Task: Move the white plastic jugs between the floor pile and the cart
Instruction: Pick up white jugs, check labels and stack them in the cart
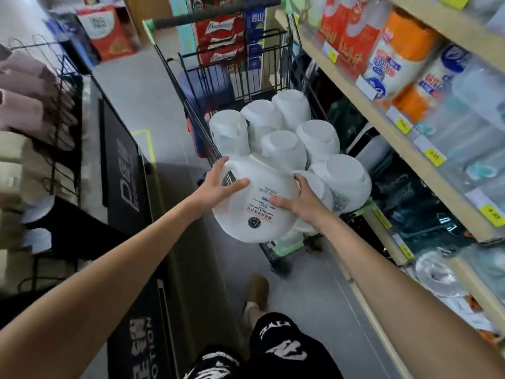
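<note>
The left hand [218, 184] and right hand [300, 205] are gripping a white jug [254, 214] with curled fingers, holding it over the near end of the cart [207, 19] beside the other jugs [281, 143] packed inside.

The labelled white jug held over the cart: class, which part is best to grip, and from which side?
Probably the moulded handle, coming from the left: the jug lies on its side with the handle out that way, where the left hand grips it. The right hand steadies the smooth, wide body.
</note>
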